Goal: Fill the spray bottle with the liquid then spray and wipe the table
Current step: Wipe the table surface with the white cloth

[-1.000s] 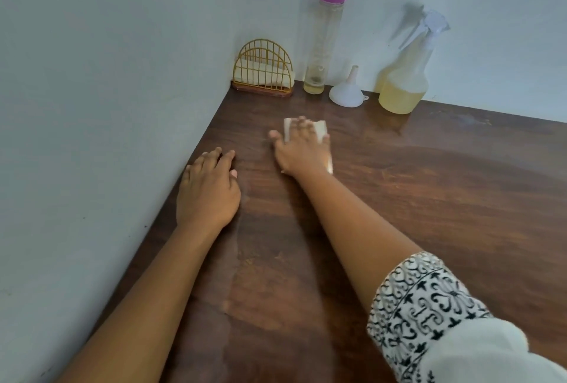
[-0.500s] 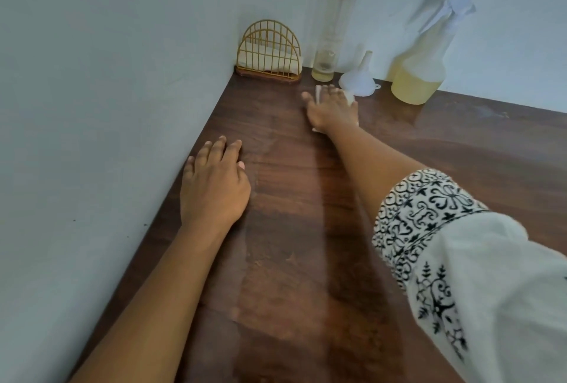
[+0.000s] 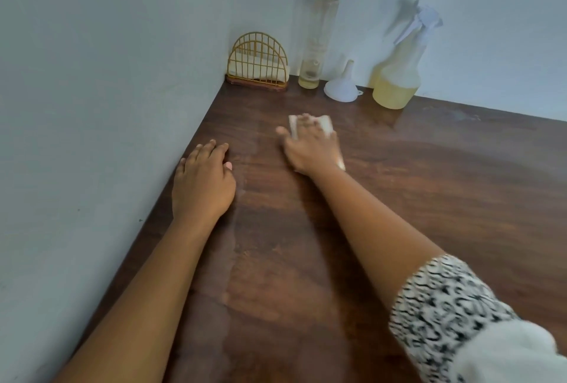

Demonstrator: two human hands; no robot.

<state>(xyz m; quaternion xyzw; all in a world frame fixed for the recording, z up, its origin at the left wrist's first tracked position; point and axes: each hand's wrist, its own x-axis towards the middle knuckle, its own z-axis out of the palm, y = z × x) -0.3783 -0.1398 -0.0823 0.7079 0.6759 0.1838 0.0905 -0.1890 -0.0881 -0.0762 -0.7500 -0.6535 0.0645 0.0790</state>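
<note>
My right hand (image 3: 311,147) presses a white folded tissue (image 3: 325,125) flat on the dark wooden table (image 3: 429,198), fingers spread over it. My left hand (image 3: 201,183) rests flat on the table near the left wall. The spray bottle (image 3: 399,75) with a white trigger head stands at the back by the wall, its lower part full of yellowish liquid. Left of it are a white funnel (image 3: 343,88), mouth down, and a tall clear bottle (image 3: 317,35) with a pink cap and a little liquid at the bottom.
A gold wire napkin holder (image 3: 257,63) with white napkins stands in the back left corner. Walls close the table on the left and at the back. A damp streak (image 3: 236,229) shows on the wood between my arms.
My right hand has slid the tissue back toward me from beside the funnel, after pushing it away. My left hand has stayed in place.
</note>
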